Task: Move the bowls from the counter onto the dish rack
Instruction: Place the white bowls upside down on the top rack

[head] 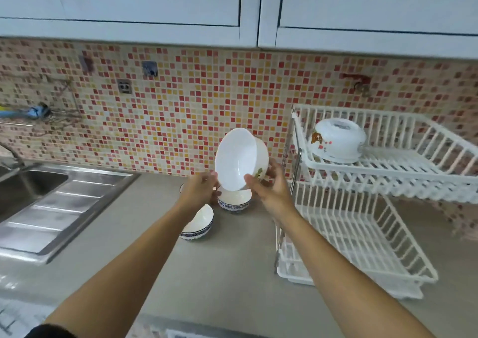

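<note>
— Above the worktop, item one?
— Plain white ceramic bowl with a leaf motif on its outer wall (239, 158), raised and tilted, opening toward the camera. Right hand (269, 185) has its grip closed on the lower rim, thumb inside, fingers behind. Left hand (200, 190) touches the rim on the opposite side; whether it clasps or only steadies, cannot tell.

— Beneath the grip?
— White bowl with a blue patterned band (234, 201), upright on the grey stone worktop (227, 273), directly under the held bowl. A second blue-banded white bowl (198, 225), nearer the camera, partly hidden by the left forearm. A rim edge of something behind the left hand; too hidden to list.

— Right of the grip?
— White two-tier plastic-coated wire dish rack (375, 172). Upper tier: one white floral bowl, upturned (337, 139).

— Left of the grip?
— Stainless steel sink with ribbed drainer (51, 208), well apart from the bowls.
</note>
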Tool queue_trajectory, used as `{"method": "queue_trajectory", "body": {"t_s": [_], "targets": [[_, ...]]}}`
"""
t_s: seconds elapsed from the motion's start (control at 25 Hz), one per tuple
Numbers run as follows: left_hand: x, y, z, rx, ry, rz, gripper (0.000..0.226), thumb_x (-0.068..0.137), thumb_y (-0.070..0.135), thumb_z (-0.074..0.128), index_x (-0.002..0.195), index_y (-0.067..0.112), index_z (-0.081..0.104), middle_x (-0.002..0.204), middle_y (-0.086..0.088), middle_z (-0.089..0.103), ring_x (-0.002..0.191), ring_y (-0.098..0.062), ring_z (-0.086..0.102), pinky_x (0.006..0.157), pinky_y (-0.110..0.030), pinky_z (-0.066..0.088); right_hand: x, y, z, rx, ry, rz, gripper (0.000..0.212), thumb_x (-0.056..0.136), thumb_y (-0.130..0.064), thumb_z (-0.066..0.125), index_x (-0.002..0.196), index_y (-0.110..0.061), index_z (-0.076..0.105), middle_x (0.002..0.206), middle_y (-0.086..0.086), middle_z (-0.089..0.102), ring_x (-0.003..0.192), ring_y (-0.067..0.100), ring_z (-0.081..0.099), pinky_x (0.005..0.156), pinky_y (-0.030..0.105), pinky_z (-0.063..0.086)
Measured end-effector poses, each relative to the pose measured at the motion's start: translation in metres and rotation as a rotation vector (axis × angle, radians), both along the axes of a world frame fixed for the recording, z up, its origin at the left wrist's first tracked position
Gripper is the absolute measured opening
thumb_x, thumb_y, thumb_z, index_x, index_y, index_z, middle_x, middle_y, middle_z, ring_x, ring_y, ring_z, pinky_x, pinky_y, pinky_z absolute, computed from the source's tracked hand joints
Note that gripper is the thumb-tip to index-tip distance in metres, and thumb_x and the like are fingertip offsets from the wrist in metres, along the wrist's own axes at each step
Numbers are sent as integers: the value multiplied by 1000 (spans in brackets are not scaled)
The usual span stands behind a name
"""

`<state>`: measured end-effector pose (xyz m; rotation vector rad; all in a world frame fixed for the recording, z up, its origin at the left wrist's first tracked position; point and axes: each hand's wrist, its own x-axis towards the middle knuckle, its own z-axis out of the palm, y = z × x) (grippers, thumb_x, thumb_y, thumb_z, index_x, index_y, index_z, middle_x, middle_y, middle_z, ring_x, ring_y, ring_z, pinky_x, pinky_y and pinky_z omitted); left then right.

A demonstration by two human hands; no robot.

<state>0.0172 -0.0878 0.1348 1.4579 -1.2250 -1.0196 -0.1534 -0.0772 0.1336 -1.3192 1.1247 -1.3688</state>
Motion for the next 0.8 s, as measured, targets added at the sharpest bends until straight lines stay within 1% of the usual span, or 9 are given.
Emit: {"method": "queue_trajectory", "body": {"t_s": [0.08,0.16,0.24,0.36,0.48,0.56,0.64,0.72,0.8], "targets": [[-3,6,41,-194,-102,67,24,100,36,36,90,26,55,101,-3,59,95,-21,61,94,-42,51,-12,16,45,-163,153,-29,82,67,-33,83,135,-27,37,131,-2,47,119,20,51,96,42,51],[-12,16,84,-428,-86,85,33,99,41,35,113,24,59,117,0,60,107,-15,56,98,-38,47,-26,30,88,-349,326,-73,85,64,-36,84,135,-26,38,131,-3,43,121,16,47,96,32,49],[-27,27,120,-640,-101,42,43,99,41,34,136,23,46,135,4,53,120,-12,51,101,-32,45,-43,41,124,-478,523,-119,89,62,-38,84,137,-28,38,128,-3,40,117,11,42,91,17,41],[-58,38,153,-836,-306,-44,45,99,40,36,143,34,34,146,6,43,126,-9,45,100,-27,40,-77,50,160,-577,857,-160,88,64,-39,83,139,-33,38,128,0,38,113,11,36,95,21,30],[-95,31,167,-812,-686,-147,53,95,46,43,145,39,27,156,-1,28,136,-24,39,107,-47,38,-118,47,174,-629,1138,-202,84,67,-35,79,140,-36,37,131,-1,38,120,17,34,98,27,31],[-118,20,166,-713,-822,-234,61,91,48,48,146,42,22,160,-2,16,142,-30,29,111,-52,30,-144,40,177,-659,1300,-222,83,68,-35,77,140,-36,36,134,0,37,122,20,33,97,37,40],[-142,9,162,-677,-847,-303,67,87,49,54,145,41,22,160,-3,15,136,-30,35,106,-47,36,-171,32,177,-665,1370,-229,85,67,-35,78,140,-35,35,136,0,37,123,22,33,96,41,44],[-166,-1,158,-686,-788,-325,67,82,49,62,140,38,31,153,-5,29,116,-21,50,93,-35,47,-197,22,176,-664,1414,-202,89,64,-37,80,140,-33,33,137,0,38,125,22,33,97,42,44],[-184,-11,152,-673,-749,-313,64,76,48,70,130,32,39,146,-7,34,103,-16,49,88,-29,51,-220,11,172,-677,1387,-126,91,64,-40,81,140,-32,32,140,-1,36,127,20,32,101,42,40]]}}
